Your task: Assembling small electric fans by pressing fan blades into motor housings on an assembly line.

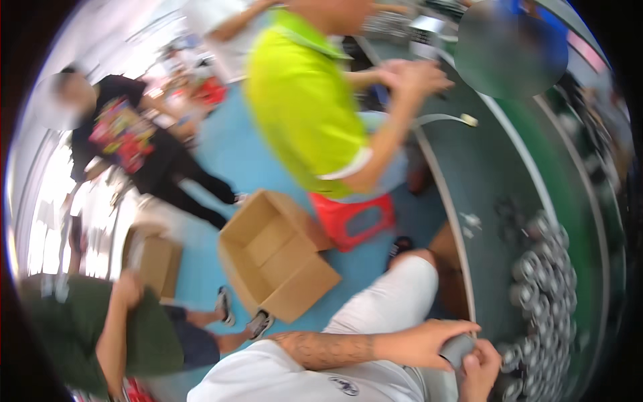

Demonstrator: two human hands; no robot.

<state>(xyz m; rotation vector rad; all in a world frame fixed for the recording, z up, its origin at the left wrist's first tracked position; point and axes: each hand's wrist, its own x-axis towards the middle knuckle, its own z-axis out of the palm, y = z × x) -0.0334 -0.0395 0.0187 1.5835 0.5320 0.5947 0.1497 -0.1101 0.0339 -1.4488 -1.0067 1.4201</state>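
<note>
Close to my body, at the edge of the workbench, I hold a grey cylindrical part point(457, 350) with a smooth, rounded side. My left hand point(423, 343) is wrapped round it from the left, with a finger or thumb stretched toward the bench edge. On the other side my right hand point(481, 370) is closed against the part, fingers bent. A heap of round silver-grey metal parts point(544, 295) lies on the bench to the right of my hands. Motion blur hides the finer detail of the held part.
The dark green bench point(492, 147) runs away from me along the right. A person in a bright green shirt point(301, 100) sits ahead on a red stool point(351, 218). An open cardboard box point(278, 258) stands on the blue floor. Two other people stand at the left.
</note>
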